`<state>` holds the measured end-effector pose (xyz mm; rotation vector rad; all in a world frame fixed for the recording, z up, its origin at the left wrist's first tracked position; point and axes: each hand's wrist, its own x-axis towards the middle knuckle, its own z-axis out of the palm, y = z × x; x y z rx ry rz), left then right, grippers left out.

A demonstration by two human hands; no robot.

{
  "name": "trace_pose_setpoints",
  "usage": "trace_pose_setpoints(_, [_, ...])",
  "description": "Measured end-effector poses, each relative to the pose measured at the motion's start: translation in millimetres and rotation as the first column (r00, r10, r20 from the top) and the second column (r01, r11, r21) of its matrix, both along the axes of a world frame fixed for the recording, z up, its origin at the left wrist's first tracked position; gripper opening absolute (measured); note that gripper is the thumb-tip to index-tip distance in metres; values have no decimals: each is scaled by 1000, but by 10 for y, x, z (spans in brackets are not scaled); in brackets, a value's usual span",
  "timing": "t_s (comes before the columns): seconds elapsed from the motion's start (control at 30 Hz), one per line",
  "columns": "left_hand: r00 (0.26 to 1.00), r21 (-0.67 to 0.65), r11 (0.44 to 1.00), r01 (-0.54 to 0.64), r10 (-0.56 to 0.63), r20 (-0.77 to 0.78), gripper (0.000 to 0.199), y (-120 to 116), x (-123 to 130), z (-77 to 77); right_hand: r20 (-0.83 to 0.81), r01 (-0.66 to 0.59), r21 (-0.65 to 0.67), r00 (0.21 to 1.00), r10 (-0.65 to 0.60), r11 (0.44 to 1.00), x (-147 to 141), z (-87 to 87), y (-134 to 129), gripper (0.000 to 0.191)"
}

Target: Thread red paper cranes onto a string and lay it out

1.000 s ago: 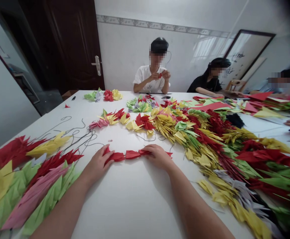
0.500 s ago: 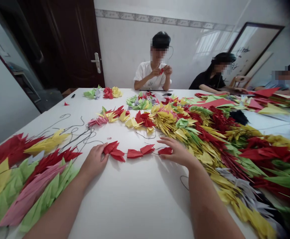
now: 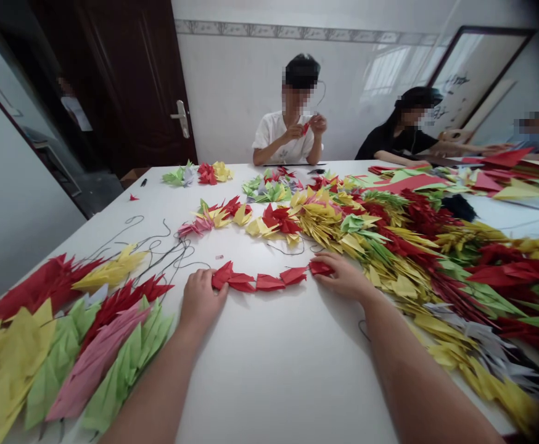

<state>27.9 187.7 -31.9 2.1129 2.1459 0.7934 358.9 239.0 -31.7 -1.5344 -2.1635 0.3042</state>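
Several red folded paper cranes (image 3: pixel 270 282) lie in a row on the white table in front of me, strung on a dark thread. At the row's left end, my left hand (image 3: pixel 202 300) is closed on a red paper crane (image 3: pixel 222 274), thumb on the near side. My right hand (image 3: pixel 341 275) grips the crane at the right end (image 3: pixel 319 267), fingers curled over it and partly hiding it. Between the hands the row sags slightly towards me.
Strung bundles of green, pink, yellow and red cranes (image 3: pixel 98 351) fill the left side, with loose black thread (image 3: pixel 158 242) beyond. A large multicoloured heap (image 3: pixel 403 265) covers the right. Coloured paper sheets (image 3: pixel 505 172) lie far right. Across the table a person (image 3: pixel 288 135) folds red paper; others sit rightward.
My right hand has closed on the right-end crane, its fingers spread before. The red cranes sit closer together. The view has shifted slightly, and a distant person now shows in the doorway.
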Motion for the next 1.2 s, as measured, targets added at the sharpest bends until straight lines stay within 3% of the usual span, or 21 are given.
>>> trace_pose_setpoints(0.1, [1000, 7, 1000, -2, 2, 23, 33, 9, -6, -9, 79, 1, 64, 997, -6, 998, -4, 20, 2, 39])
trace_pose_setpoints(0.17, [999, 8, 1000, 0, 0, 41, 33, 14, -9, -18, 99, 13, 185, 995, -32, 983, -68, 75, -28, 40])
trace_pose_setpoints(0.27, [998, -5, 1000, -16, 16, 67, 33, 20, -6, -28, 55, 53, 420, 995, -84, 906, -310, 181, -135, 37])
trace_pose_setpoints(0.33, [998, -6, 1000, -24, 24, 66, 34, 24, -4, -29, 35, 16, 507, 999, -40, 862, -547, 224, -230, 35])
trace_pose_setpoints(0.4, [998, 1, 1000, -23, 23, 56, 33, 27, -2, -26, 89, -136, 482, 990, 106, 866, -794, 224, -318, 34])
trace_pose_setpoints(0.5, [999, 16, 1000, -24, 24, 44, 31, 29, -3, -20, 178, -380, 344, 924, 338, 858, -1082, 168, -407, 35])
trace_pose_setpoints(0.6, [999, 33, 999, -3, 2, 40, 30, 28, -11, -18, 240, -495, 205, 862, 447, 844, -1206, 106, -442, 38])
trace_pose_setpoints(0.77, [994, 7, 996, 90, -90, 62, 35, 31, -53, -16, 232, -459, 49, 869, 437, 887, -1193, 72, -422, 35])
trace_pose_setpoints(0.87, [991, -8, 994, 112, -111, 73, 37, 36, -83, -1, 174, -463, 63, 877, 447, 884, -1177, 82, -388, 34])
trace_pose_setpoints(1.03, [989, -20, 992, 126, -124, 75, 38, 35, -94, 34, 60, -332, 161, 943, 326, 929, -1194, 121, -365, 32])
trace_pose_setpoints(1.2, [991, -13, 993, 115, -114, 69, 34, 32, -79, 33, 147, -472, 233, 882, 448, 850, -1223, 121, -368, 33])
